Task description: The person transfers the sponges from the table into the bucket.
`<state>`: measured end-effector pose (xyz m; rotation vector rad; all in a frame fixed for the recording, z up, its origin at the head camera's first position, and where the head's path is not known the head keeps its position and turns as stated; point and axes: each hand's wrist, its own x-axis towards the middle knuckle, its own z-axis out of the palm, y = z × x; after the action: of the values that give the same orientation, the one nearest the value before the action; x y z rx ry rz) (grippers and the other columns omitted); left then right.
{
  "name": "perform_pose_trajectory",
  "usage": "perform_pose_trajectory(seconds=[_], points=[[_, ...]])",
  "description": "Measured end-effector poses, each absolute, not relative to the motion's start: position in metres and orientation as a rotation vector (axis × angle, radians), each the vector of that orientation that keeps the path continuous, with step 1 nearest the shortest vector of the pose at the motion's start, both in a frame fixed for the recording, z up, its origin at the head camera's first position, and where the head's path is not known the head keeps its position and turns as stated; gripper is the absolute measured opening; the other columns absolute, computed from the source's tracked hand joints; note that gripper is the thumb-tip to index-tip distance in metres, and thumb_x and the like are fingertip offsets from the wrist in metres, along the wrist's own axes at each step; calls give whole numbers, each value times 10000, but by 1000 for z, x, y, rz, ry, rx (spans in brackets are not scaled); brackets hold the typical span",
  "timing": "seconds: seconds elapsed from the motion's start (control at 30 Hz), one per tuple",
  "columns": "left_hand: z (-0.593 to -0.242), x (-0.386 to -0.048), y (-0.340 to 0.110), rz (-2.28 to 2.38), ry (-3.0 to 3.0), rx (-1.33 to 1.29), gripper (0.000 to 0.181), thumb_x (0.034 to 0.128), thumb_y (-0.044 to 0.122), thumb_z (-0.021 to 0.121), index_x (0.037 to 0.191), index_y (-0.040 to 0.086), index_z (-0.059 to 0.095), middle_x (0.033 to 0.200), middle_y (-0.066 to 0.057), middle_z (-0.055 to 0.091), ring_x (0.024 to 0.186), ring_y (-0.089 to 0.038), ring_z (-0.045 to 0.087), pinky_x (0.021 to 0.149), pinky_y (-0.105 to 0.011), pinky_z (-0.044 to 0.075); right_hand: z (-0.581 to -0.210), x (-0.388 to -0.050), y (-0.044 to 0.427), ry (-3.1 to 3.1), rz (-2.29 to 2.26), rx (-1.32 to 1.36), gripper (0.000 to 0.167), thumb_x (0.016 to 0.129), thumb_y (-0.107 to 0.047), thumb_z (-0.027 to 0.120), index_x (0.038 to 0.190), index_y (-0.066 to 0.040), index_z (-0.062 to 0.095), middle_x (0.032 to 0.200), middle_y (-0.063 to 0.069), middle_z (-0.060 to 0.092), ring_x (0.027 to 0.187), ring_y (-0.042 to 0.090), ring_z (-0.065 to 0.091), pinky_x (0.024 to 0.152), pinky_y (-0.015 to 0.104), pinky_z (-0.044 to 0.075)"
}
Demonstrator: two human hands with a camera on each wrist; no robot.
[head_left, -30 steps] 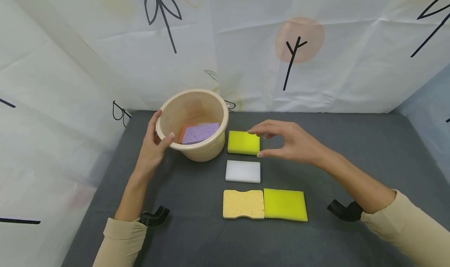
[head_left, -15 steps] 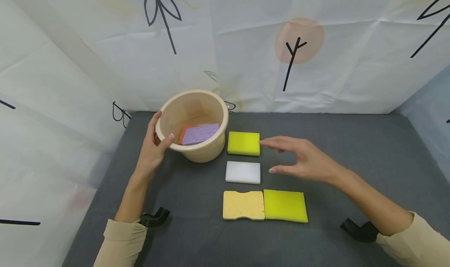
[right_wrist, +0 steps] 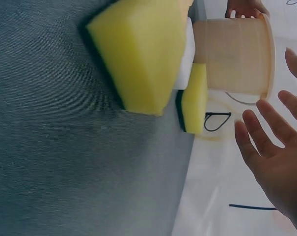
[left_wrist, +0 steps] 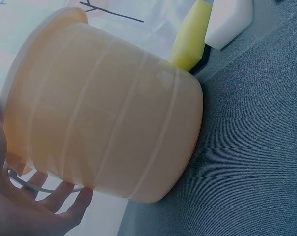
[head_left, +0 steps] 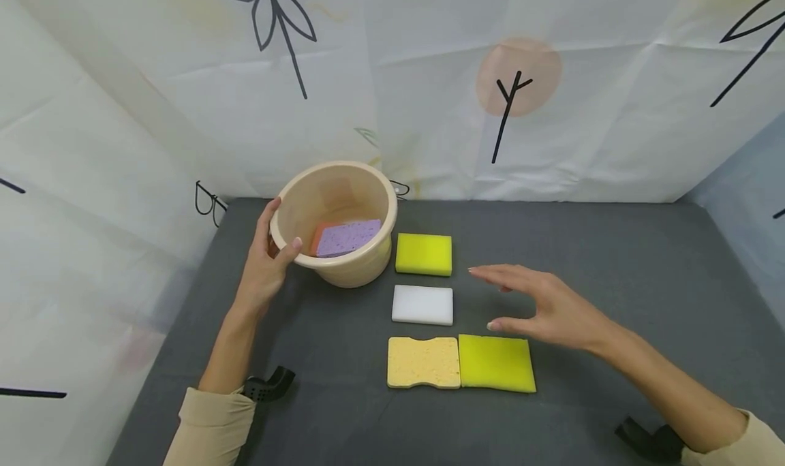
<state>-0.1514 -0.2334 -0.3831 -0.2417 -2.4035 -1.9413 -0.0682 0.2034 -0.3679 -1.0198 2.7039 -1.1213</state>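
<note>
A cream bucket [head_left: 352, 270] stands tilted slightly on the dark table; my left hand [head_left: 265, 268] grips its left rim, thumb over the edge. Inside lie a purple sponge [head_left: 348, 238] and an orange one [head_left: 320, 234] partly beneath it. My right hand [head_left: 552, 309] hovers with fingers spread and holds nothing, to the right of a white sponge [head_left: 422, 304] and a yellow-green sponge [head_left: 424, 254]. Nearer the front, a pale yellow sponge [head_left: 423, 362] with notched sides touches a second yellow-green sponge [head_left: 497, 362]. In the right wrist view the fingers [right_wrist: 271, 123] are apart.
The dark grey table [head_left: 613, 248] ends at the back against a white patterned cloth [head_left: 429, 112]. Another cloth hangs along the left side. Black wrist-worn devices show at the left wrist [head_left: 270, 384] and the right wrist [head_left: 650, 441].
My right hand has moved away from the rear yellow-green sponge, to the right and toward the front, still empty. My left hand keeps its grip on the bucket.
</note>
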Motion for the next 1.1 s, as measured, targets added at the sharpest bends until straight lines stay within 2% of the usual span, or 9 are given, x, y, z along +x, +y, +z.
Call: perform_pose_trajectory(seconds=[0.2, 0.37, 0.53, 0.67, 0.77, 0.9, 1.1], points=[[-382, -152, -233, -1929, -2415, -237, 756, 973, 172, 636, 1577, 322, 207, 1608, -21, 191, 1398, -276, 318, 895, -148, 434, -382, -55, 209, 2643, -1160, -926, 733, 838, -298, 808, 1487, -255, 470, 1463, -18, 504, 1166, 266, 603, 869, 469, 527], [-384, -151, -232, -1919, -2422, -235, 754, 971, 172, 638, 1579, 309, 212, 1607, -25, 204, 1396, -284, 329, 903, -152, 429, -392, -43, 212, 2669, -1128, -894, 743, 841, -344, 799, 1495, -265, 456, 1467, -30, 498, 1235, 243, 563, 897, 484, 512], [-384, -151, -232, -1919, -2411, -237, 752, 969, 163, 638, 1577, 302, 219, 1603, -17, 210, 1401, -282, 323, 919, -159, 419, -400, -34, 212, 2669, -1127, -850, 827, 839, -362, 799, 1540, -229, 380, 1492, -16, 472, 1173, 247, 587, 876, 507, 508], [-383, -151, -232, -1907, -2411, -236, 753, 966, 164, 642, 1576, 307, 223, 1604, -5, 213, 1402, -274, 322, 926, -169, 413, -409, -27, 211, 2684, -1081, -810, 906, 819, -420, 802, 1566, -241, 321, 1522, -45, 435, 1261, 242, 532, 921, 528, 483], [-382, -151, -232, -1898, -2420, -234, 755, 965, 170, 644, 1575, 311, 224, 1604, -2, 216, 1400, -272, 327, 924, -172, 416, -416, -21, 211, 2700, -1038, -788, 944, 791, -463, 812, 1566, -242, 321, 1537, -79, 411, 1339, 203, 458, 966, 525, 456], [-383, -152, -232, -1897, -2420, -239, 752, 965, 172, 644, 1575, 309, 226, 1603, -3, 215, 1400, -270, 326, 922, -169, 419, -424, -16, 212, 2709, -1009, -782, 954, 777, -497, 810, 1561, -229, 337, 1547, -98, 392, 1355, 154, 430, 980, 506, 447], [-385, -152, -233, -1898, -2409, -248, 746, 968, 167, 635, 1576, 303, 224, 1602, -9, 203, 1404, -276, 319, 910, -163, 433, -432, -11, 211, 2722, -996, -796, 943, 783, -514, 797, 1557, -222, 346, 1549, -77, 393, 1361, 150, 410, 974, 525, 439]])
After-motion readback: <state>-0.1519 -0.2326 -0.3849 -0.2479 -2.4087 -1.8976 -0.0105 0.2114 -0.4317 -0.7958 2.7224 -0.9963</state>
